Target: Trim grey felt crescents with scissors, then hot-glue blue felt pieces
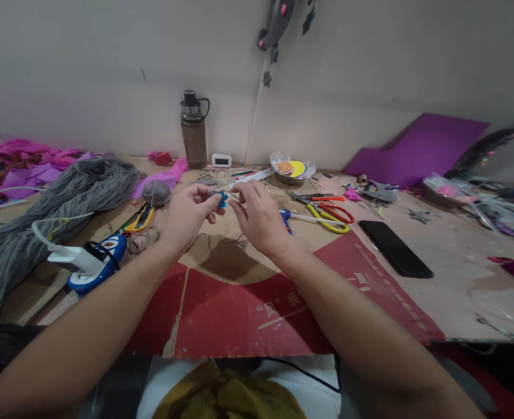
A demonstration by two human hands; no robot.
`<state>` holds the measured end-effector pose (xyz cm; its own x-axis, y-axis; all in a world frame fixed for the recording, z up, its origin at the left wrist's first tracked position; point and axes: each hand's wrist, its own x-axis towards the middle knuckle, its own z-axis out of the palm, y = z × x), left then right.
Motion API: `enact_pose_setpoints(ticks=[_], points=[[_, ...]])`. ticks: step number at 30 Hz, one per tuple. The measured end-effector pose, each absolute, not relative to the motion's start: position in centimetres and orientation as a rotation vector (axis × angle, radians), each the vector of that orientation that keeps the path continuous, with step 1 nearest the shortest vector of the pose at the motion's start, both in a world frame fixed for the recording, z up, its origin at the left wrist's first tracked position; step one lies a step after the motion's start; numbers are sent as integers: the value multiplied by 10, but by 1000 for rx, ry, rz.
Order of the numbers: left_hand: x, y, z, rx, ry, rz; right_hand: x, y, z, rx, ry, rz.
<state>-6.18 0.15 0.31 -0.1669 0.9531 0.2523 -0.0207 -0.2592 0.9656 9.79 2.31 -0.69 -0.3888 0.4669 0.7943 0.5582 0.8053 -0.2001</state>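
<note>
Above the cardboard, my left hand [187, 214] pinches a small blue piece [222, 201], perhaps felt or foam, between thumb and forefinger. My right hand [260, 216] is close beside it, its fingers pinched together on something thin whose kind I cannot make out. The fingertips of both hands nearly meet at the blue piece. A thin grey strand of yarn [239, 242] lies on the cardboard below. Left of my left hand are a ball of grey yarn [156, 192] and a yellow utility knife [140, 219]. Behind my right hand a blue glue gun [286, 220] is partly hidden.
A thick grey yarn skein [82, 192] and blue power strip [97, 270] occupy the left. A bottle [194, 137] stands by the wall. Right are yellow-handled pliers [329, 220], orange-handled scissors [341, 210], a black phone [395, 248] and a purple sheet [422, 151]. Red-printed cardboard [239, 320] lies in front.
</note>
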Motion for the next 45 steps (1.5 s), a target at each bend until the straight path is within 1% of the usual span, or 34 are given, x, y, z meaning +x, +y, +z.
enact_pose_setpoints(ticks=[5,11,17,22,25,31,33,45], points=[[-61,-1,6,1274,1169,1530,100,22,-6,-722,-2070,-117],[-61,-1,5,1290,1214,1525,99,22,-4,-788,-2049,-83],[-60,-5,7,1395,1260,1498,97,28,-3,-789,-2087,-19],[-60,-6,6,1448,1266,1422,100,32,0,-690,-2049,162],[-61,-3,2,1402,1248,1389,103,35,1,-714,-2006,271],[-59,-3,5,1244,1160,1276,104,41,-2,-748,-1872,721],[-58,-4,8,1205,1143,1263,105,41,-3,-765,-1843,803],[-57,-5,7,1208,1193,1234,103,39,-4,-794,-1843,827]])
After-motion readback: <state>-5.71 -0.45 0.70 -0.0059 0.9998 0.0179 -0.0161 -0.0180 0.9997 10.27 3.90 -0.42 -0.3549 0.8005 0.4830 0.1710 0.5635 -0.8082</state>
